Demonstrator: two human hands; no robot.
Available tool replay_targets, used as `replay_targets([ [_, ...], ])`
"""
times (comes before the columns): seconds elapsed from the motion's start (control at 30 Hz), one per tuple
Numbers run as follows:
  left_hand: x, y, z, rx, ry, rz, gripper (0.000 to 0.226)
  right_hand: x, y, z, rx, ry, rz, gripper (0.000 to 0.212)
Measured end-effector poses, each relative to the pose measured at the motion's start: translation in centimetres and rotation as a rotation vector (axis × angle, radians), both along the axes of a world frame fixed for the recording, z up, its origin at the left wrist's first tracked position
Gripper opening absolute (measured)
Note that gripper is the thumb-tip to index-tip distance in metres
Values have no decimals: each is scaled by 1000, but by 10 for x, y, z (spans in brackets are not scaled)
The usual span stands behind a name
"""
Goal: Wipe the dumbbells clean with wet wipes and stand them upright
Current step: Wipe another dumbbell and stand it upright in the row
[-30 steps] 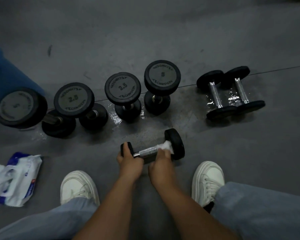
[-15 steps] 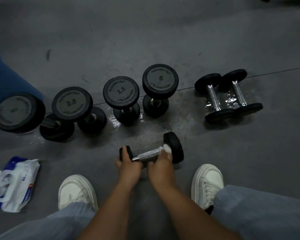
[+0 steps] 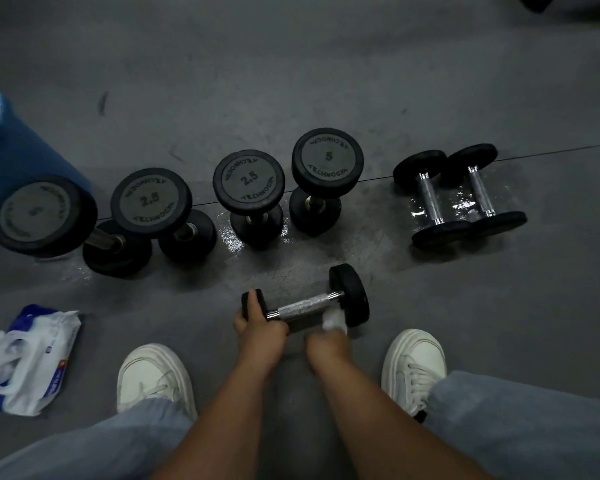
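Note:
A small black dumbbell (image 3: 307, 304) with a chrome handle lies on the grey floor between my feet. My left hand (image 3: 258, 329) grips its left head. My right hand (image 3: 326, 342) pinches a white wet wipe (image 3: 334, 318) just off the handle, beside the right head. Several black dumbbells stand upright in a row behind: two marked 2.5 (image 3: 151, 199) (image 3: 248, 180), one marked 5 (image 3: 327, 159) and a larger one (image 3: 35, 213) at far left. Two small dumbbells (image 3: 458, 195) lie flat on a wet patch at right.
A blue-and-white wet wipe pack (image 3: 25, 358) lies on the floor at lower left. A blue cylinder (image 3: 14, 157) stands at the left edge. My white shoes (image 3: 153, 379) (image 3: 414, 362) flank the hands. Wet patches shine near the standing dumbbells.
My right hand has pulled the wipe down off the chrome handle toward the right head; the handle is now bare. The left hand keeps its grip. The camera tilted slightly.

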State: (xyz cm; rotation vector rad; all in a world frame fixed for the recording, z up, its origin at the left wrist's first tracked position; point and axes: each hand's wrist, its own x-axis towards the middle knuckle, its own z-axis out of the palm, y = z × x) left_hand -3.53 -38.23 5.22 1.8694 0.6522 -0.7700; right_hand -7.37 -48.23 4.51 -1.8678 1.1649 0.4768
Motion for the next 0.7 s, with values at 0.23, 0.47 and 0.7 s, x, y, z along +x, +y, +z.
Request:
replay_targets([
  [0.23, -1, 0, -1, -8, 16, -8, 93, 13, 6, 18, -145, -178, 152, 66],
  [0.47, 3, -1, 5, -27, 13, 25, 87, 30, 3, 27, -197, -139, 284, 61],
  [0.7, 12, 1, 15, -169, 54, 192, 79, 12, -4, 20, -291, -40, 519, 45],
])
